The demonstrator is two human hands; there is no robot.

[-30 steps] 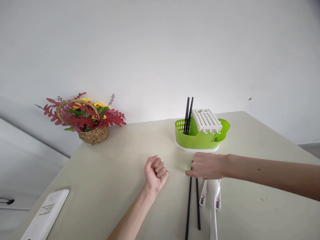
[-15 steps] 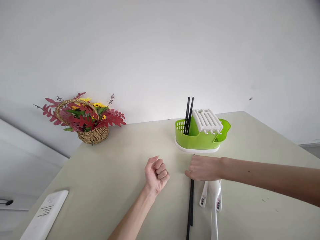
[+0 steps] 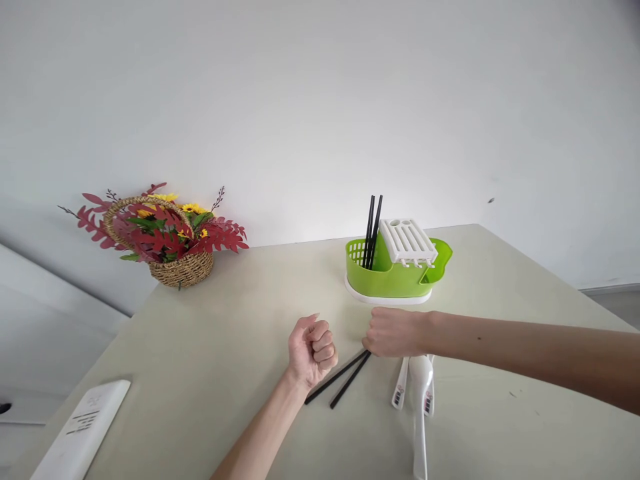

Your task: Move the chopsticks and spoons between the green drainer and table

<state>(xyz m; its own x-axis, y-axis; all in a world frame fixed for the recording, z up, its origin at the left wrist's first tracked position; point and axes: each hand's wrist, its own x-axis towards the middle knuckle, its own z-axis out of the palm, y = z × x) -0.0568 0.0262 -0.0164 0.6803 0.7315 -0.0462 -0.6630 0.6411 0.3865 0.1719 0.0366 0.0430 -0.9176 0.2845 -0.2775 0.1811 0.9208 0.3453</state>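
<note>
My right hand is closed around two black chopsticks, whose lower ends stick out to the left and toward me. Their upper ends are hidden by the hand. To its left, my left hand makes a loose fist with the curled fingers showing and nothing visible in it. One chopstick passes close to the left wrist. Behind the right hand stands a green cutlery holder with a white slotted top. Another pair of black chopsticks stands upright in its left compartment.
White spoons lie on the table below my right forearm. At the back left sits a wicker basket of artificial flowers. A white, flat device lies at the left edge. A wall rises behind the table.
My right hand has gathered the two chopsticks and shifted slightly left. Their lower ends have swung left, toward my left wrist. My left hand has stayed in a fist.
</note>
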